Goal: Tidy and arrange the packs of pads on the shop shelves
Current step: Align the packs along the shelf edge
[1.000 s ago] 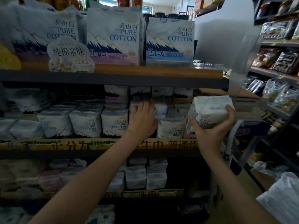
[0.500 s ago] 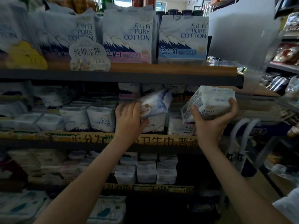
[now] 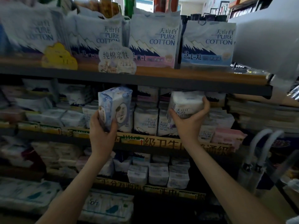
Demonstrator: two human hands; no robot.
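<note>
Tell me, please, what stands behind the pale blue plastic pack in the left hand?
White Pure Cotton packs stand in a row on the middle shelf behind the pale blue pack; what lies straight behind it and the left hand is covered.

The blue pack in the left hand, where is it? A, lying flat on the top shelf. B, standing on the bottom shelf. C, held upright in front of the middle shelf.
C: the left hand grips the blue pack upright, resting on no shelf, in front of the middle shelf.
</note>
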